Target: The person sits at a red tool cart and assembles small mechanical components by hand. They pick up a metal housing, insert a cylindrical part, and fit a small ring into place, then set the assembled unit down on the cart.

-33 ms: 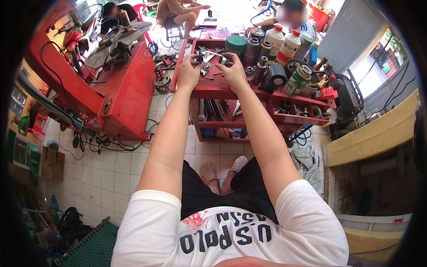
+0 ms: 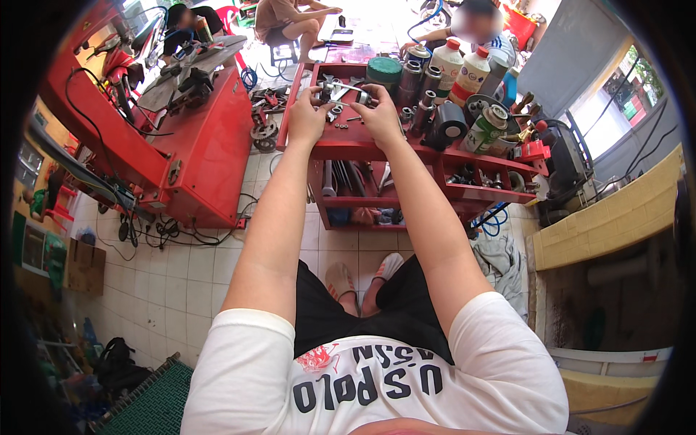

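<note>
A red machine (image 2: 206, 145) is standing on the floor to the left of the grip, well apart from it. A red cart (image 2: 348, 151) is spreading below both hands, its top tray lying under the grip. Two white bottles with red caps, the nearer (image 2: 473, 76) and the farther (image 2: 447, 64), are standing beyond the grip and to its right. A green-and-white can (image 2: 487, 130) is standing farther right of it. The left hand (image 2: 307, 119) is pinching the left end of a silvery metal part (image 2: 344, 90), thumb and fingers closing on it. The right hand (image 2: 381, 122) is clasping the right end, so the part is lying between the two hands, above the tray; its exact shape is too small to tell. A green tub (image 2: 384, 70) is sitting just beyond the right hand. Small nuts (image 2: 342, 127) are lying in the tray between the hands, on the near side of the part.
</note>
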Demonstrator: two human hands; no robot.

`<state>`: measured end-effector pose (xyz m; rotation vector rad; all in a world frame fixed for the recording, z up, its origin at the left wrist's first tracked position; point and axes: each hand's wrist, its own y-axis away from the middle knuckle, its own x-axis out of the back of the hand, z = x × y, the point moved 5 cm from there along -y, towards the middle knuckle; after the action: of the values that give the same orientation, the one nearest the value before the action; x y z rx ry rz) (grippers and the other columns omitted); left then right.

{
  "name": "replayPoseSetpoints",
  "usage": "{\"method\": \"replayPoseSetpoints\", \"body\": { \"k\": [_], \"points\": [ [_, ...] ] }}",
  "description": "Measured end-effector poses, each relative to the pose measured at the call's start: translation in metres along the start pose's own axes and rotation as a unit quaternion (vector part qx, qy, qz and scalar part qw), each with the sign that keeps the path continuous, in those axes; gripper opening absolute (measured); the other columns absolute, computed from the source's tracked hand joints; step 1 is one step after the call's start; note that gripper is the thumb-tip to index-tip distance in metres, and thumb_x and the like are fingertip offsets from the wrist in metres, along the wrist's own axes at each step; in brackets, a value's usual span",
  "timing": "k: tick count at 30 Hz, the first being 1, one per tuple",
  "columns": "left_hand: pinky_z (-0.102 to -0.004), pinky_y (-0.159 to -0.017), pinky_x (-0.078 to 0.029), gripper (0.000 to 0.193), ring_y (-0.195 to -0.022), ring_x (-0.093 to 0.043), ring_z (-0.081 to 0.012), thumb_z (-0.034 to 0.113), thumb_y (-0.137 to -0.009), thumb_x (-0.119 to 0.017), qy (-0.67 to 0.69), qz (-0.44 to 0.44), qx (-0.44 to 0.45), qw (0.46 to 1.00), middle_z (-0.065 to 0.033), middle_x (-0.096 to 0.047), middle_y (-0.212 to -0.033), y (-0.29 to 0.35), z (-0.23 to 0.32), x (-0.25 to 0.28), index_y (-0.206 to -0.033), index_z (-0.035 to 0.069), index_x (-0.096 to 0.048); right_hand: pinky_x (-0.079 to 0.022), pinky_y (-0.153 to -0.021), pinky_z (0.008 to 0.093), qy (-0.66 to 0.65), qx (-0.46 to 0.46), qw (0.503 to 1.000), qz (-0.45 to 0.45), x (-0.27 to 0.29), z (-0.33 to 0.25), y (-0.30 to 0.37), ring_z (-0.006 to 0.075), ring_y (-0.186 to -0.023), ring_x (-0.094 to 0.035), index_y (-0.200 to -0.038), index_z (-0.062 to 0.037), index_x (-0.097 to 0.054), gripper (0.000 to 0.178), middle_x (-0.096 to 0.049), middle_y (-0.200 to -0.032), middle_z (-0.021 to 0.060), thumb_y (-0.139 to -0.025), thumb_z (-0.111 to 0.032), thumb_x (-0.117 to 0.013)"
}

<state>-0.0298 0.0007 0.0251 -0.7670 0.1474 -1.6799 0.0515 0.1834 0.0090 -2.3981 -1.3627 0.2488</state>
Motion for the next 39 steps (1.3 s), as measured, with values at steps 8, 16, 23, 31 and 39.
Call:
{"method": "replayPoseSetpoints", "body": {
  "k": [8,16,23,31,39],
  "points": [
    [-0.0405,-0.079,-0.058,0.052,-0.087,-0.077,-0.0272,0.013,-0.088,-0.082,-0.007,-0.02,0.013,1.0,-0.0149,-0.078,-0.099,-0.002,-0.01,-0.002,-0.135,0.005,-0.062,-0.054,-0.095,0.0379,0.075,0.06,0.995,0.027,-0.004,-0.007,0.0,0.0253,-0.112,-0.068,-0.125,-0.0049,-0.066,0.05,-0.069,-0.122,0.0109,-0.08,-0.008,-0.088],
    [-0.0413,-0.084,-0.059,0.056,-0.092,-0.077,-0.0298,0.013,-0.087,-0.079,0.017,-0.015,0.002,1.0,-0.0186,-0.077,-0.103,-0.001,-0.004,-0.006,-0.135,0.0,-0.054,-0.05,-0.101,0.0436,0.12,0.143,0.981,0.05,-0.002,-0.015,0.003,0.0353,-0.118,-0.063,-0.126,-0.0067,-0.066,0.054,-0.069,-0.125,0.0128,-0.076,-0.007,-0.088],
    [-0.045,-0.086,-0.057,0.042,-0.096,-0.075,-0.0363,0.026,-0.095,-0.074,0.008,0.016,-0.014,1.0,-0.0218,-0.076,-0.103,-0.006,-0.012,-0.002,-0.124,-0.003,-0.062,-0.048,-0.105,0.0453,0.158,0.178,0.969,0.067,-0.006,-0.036,0.015,0.0374,-0.12,-0.061,-0.129,-0.0082,-0.065,0.059,-0.069,-0.127,0.013,-0.075,-0.006,-0.088],
    [-0.0519,-0.088,-0.054,0.031,-0.102,-0.071,-0.0467,0.025,-0.101,-0.065,-0.036,0.034,-0.029,0.998,-0.0283,-0.074,-0.103,-0.003,-0.001,0.001,-0.117,-0.002,-0.067,-0.055,-0.096,0.0417,0.207,0.203,0.955,0.066,-0.007,-0.043,0.02,0.0307,-0.109,-0.068,-0.138,-0.0107,-0.059,0.07,-0.067,-0.123,0.0156,-0.078,-0.02,-0.094],
    [-0.0523,-0.086,-0.053,0.041,-0.099,-0.071,-0.047,0.036,-0.104,-0.063,-0.101,0.061,-0.027,0.993,-0.0292,-0.074,-0.1,-0.005,-0.006,0.005,-0.113,-0.003,-0.069,-0.055,-0.097,0.0398,0.191,0.241,0.949,0.077,-0.013,-0.048,0.023,0.0302,-0.114,-0.067,-0.139,-0.0039,-0.054,0.08,-0.066,-0.125,0.0175,-0.077,-0.031,-0.096]
  ]
}}
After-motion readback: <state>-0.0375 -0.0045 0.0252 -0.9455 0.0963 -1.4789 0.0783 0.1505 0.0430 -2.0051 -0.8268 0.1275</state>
